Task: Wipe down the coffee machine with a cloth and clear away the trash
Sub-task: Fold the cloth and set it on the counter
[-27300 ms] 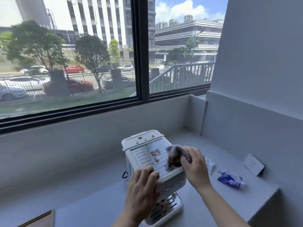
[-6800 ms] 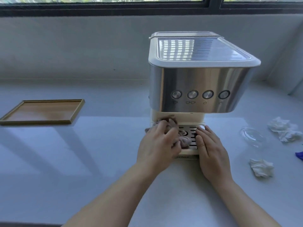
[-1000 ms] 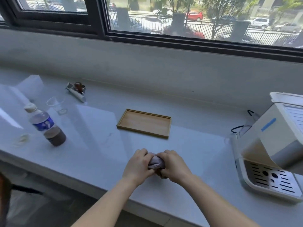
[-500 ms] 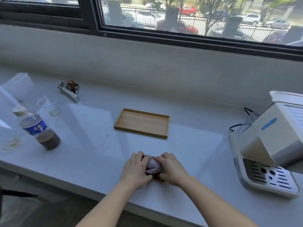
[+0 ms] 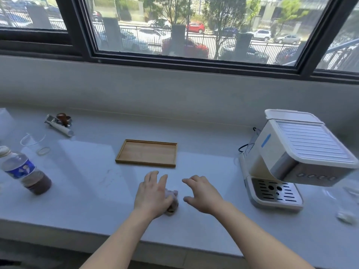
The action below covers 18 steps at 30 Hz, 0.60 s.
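- Head view: the left hand (image 5: 153,193) lies palm-down on the crumpled cloth (image 5: 172,200), fingers spread flat over it rather than curled, pressing it onto the bench (image 5: 93,183) near the front edge; only the cloth's right side shows past the hand.
- The right hand (image 5: 202,193) is just beside the cloth, apart from it, fingers spread and loose, holding nothing.
- Behind the hands, towards the back wall, a shallow wooden tray (image 5: 146,153) lies flat with nothing in it.
- The coffee machine (image 5: 295,152) stands at the right end of the bench, well apart from the cloth, its slotted drip tray (image 5: 275,192) facing the front edge.
- A crumpled white scrap (image 5: 346,217) lies near the front right corner, blurred.
- At the left end a plastic bottle (image 5: 23,171) with a blue label stands leaning in the wide-angle picture, holding a little dark liquid at its bottom.
- Behind it a clear plastic cup (image 5: 36,142) stands upright; whether anything is in it I cannot tell.
- Further back at the left lies a portafilter (image 5: 59,124) with a white handle.
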Available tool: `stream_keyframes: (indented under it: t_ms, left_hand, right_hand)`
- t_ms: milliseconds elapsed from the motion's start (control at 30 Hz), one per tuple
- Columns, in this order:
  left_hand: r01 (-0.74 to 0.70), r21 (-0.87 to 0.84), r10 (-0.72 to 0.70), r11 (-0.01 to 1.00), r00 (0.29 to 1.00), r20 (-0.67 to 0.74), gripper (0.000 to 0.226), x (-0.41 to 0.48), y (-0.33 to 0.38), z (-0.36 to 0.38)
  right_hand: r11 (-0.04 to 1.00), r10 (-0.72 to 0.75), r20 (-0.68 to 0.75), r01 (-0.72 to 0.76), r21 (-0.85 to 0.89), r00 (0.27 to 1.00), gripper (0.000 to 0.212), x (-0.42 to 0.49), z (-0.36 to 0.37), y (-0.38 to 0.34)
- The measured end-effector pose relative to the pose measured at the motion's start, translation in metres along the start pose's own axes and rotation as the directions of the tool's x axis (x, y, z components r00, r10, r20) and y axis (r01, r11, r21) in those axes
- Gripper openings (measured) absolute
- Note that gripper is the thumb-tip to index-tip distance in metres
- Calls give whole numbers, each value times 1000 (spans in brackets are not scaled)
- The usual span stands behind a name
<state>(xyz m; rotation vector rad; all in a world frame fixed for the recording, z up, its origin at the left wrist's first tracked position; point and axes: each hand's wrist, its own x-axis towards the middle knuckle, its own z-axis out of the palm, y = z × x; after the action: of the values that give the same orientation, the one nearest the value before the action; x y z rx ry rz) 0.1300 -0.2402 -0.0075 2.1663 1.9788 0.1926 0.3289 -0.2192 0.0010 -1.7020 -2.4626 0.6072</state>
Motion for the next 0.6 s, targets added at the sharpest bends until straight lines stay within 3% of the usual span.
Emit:
stream_keyframes:
  t_ms: [600]
  left_hand:
    - [-261, 3, 259, 965, 952, -162, 68, 3, 139, -41]
  right_hand:
    - [990, 129, -283, -138, -9, 950, 61, -101, -100, 62]
